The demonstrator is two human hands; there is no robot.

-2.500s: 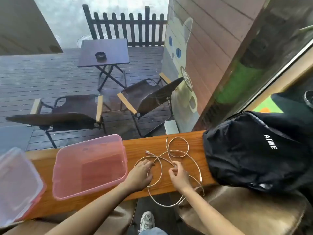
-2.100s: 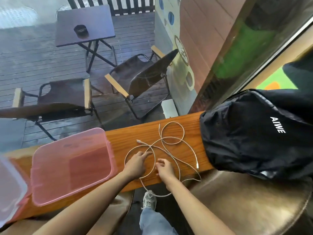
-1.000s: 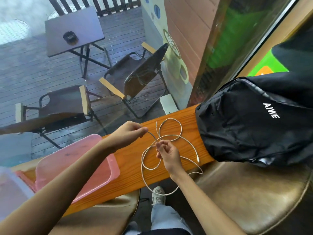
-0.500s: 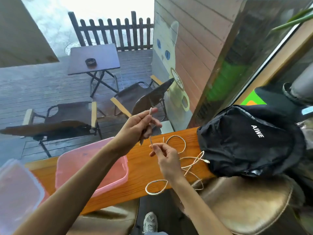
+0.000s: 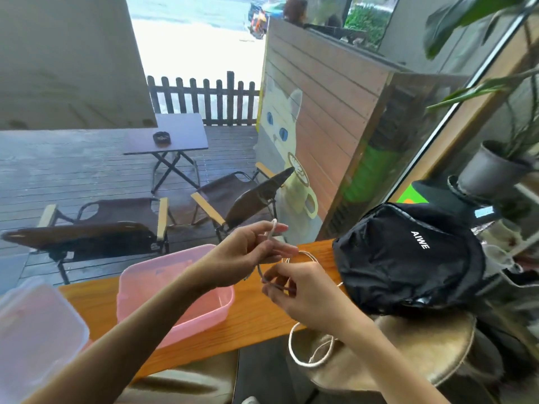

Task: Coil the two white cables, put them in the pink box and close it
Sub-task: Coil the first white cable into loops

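My left hand is raised above the wooden counter and pinches one end of a white cable, whose tip sticks up past my fingers. My right hand holds the same cable lower down, bent into a small loop between the hands. More white cable hangs in a loop off the counter's front edge below my right wrist; I cannot separate the two cables there. The open pink box sits on the counter left of my hands, with nothing in it. Its clear lid lies at the far left.
A black backpack fills the right end of the wooden counter. Brown stools stand below the counter's front edge. Beyond the window are folding chairs and a small table. Potted plants stand at far right.
Both hands have lifted the cable off the counter and drawn closer together, forming a small loop. The loose cable has slid toward the front edge and hangs over it.
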